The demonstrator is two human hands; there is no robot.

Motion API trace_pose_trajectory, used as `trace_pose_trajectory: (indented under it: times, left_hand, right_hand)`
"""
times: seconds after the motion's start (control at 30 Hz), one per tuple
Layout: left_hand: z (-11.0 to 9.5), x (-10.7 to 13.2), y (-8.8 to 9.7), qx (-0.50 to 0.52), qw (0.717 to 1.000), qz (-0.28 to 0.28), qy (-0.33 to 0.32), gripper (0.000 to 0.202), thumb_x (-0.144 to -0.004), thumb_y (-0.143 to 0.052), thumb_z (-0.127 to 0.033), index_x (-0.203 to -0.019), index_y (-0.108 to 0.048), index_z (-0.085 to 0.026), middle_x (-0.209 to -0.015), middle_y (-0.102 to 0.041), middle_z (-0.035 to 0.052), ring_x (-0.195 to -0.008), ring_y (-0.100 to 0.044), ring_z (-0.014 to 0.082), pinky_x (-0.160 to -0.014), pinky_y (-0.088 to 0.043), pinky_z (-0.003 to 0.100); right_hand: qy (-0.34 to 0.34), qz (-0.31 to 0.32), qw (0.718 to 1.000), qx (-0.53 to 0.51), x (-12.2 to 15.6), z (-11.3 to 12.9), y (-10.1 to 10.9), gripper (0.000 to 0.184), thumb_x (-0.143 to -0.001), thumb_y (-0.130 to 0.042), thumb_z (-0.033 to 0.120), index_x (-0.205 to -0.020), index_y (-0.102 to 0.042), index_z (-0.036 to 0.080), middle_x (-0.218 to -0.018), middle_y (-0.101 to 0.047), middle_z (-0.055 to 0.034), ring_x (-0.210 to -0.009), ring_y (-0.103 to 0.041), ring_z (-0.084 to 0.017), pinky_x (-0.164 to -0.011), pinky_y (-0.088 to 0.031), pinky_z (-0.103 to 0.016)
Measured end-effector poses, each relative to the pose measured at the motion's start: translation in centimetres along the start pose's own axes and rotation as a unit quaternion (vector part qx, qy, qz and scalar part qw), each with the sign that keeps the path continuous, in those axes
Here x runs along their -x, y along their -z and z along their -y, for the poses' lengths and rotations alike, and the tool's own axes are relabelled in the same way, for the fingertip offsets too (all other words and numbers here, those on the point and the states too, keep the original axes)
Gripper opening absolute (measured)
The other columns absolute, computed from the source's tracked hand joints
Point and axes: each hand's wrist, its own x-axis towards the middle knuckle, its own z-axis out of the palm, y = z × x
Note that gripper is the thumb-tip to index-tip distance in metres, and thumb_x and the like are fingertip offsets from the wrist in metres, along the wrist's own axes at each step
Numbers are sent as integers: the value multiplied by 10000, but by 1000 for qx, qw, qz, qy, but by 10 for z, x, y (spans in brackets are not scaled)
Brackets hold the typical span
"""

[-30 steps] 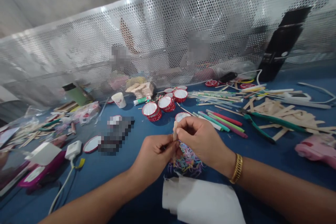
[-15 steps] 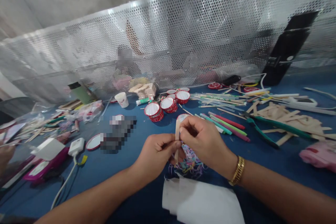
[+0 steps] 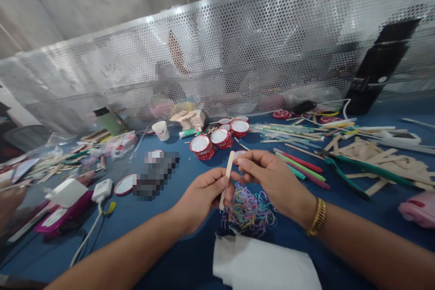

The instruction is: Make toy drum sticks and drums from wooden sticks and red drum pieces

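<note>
Pinched between thumb and fingers of the left hand (image 3: 204, 192), a wooden craft stick (image 3: 227, 179) stands nearly upright. A moment ago the right hand (image 3: 272, 181) closed on its top end; now those fingers have eased off and sit loosely curled just beside it (holding nothing I can see). Below the grip lies a tangle of coloured rubber bands (image 3: 249, 212), more exposed now.

No legible text, brand, number or sign anywhere; faint pale marks on the black box (image 3: 379, 70) at upper right too blurred to read (likewise the print on the small white cup (image 3: 161, 130), left of centre)
</note>
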Motion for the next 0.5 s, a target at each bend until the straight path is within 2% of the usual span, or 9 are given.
trace_pose_trajectory:
  times: [0.17,0.23,0.33,0.5]
  left_hand:
    - [-7,1,-2,158,987,-6,40,123,-914,-545,-208,-815,-573,-141,-599,-423,-18,-549,-388,89,-551,-312,200]
    - [-12,1,-2,190,980,-2,61,120,-900,-516,-158,-781,-531,-148,-595,-392,-22,-533,-363,85,-529,-293,194]
    - [-15,2,1,216,972,32,83,129,-874,-478,-119,-750,-490,-156,-561,-332,-43,-469,-263,70,-475,-228,189]
    - [-13,4,4,217,965,86,120,312,-968,-396,-335,-714,-470,-169,-492,-253,-66,-428,-131,69,-425,-154,183]
  right_hand:
    - [-16,-16,1000,-19,-2,-3,2,311,-716,-741,471,-817,-661,189,-793,-643,-7,-587,-533,-92,-627,-500,-280]
    - [-10,-22,1000,-18,-2,-1,3,305,-727,-733,470,-806,-651,188,-820,-649,-11,-594,-530,-89,-648,-502,-287]
    - [0,-36,999,-16,-2,1,3,291,-744,-726,460,-786,-636,187,-777,-625,1,-613,-529,-92,-655,-480,-274]
    - [21,-51,998,-25,-4,2,5,267,-753,-733,431,-750,-635,183,-749,-615,6,-617,-515,-89,-633,-444,-253]
